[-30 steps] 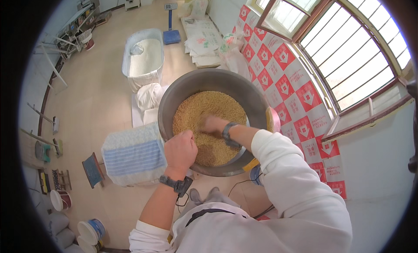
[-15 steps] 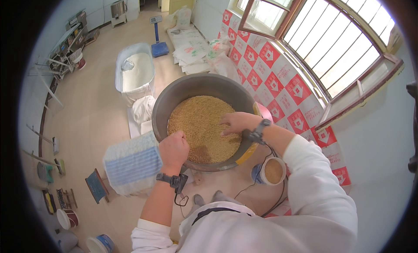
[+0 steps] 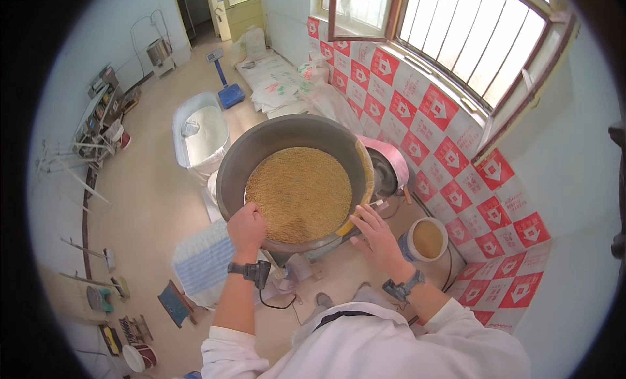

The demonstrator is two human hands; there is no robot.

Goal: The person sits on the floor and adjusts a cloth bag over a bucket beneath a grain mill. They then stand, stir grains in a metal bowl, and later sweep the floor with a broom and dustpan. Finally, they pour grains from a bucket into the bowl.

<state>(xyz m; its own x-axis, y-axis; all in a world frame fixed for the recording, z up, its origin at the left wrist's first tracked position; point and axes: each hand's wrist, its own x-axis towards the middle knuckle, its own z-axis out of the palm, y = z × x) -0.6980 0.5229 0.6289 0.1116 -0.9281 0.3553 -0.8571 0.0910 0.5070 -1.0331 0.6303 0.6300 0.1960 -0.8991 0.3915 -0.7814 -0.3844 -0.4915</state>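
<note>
Frame centre: large round grey metal pan (image 3: 261, 154) filled with golden-brown grain (image 3: 298, 194). Left hand (image 3: 246, 229) gripping its near rim, fingers curled shut. Right hand (image 3: 377, 239) at the lower-right rim, fingers spread. Right: small white tub of grain (image 3: 427, 239). Upper left: white tub of flour (image 3: 202, 136), bare floor (image 3: 140, 196) beside.
</note>
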